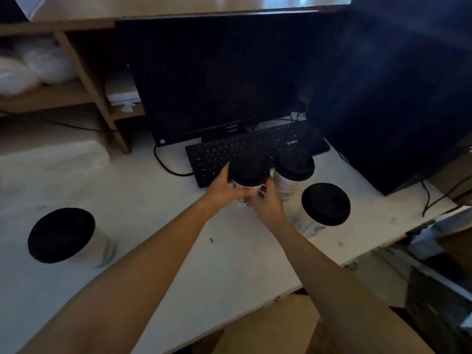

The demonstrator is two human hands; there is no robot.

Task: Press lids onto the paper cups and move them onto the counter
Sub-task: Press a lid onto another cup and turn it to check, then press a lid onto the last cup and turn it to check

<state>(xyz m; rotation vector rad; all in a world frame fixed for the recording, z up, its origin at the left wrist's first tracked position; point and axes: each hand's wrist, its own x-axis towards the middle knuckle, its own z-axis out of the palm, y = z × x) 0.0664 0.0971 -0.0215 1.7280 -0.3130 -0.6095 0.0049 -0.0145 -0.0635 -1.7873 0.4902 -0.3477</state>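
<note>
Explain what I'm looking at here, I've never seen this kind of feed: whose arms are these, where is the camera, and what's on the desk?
There is no machine. A person wears one wide-angle camera on the head, looking forward and down, so the two bare arms are their own. The left hand and right hand together grip one paper cup with a black lid, just in front of the keyboard. Three more lidded cups stand on the white desk: one beside the held cup, one nearer on the right, one far left. Behind are a dark monitor and wooden shelves holding white items too blurred to name.
</note>
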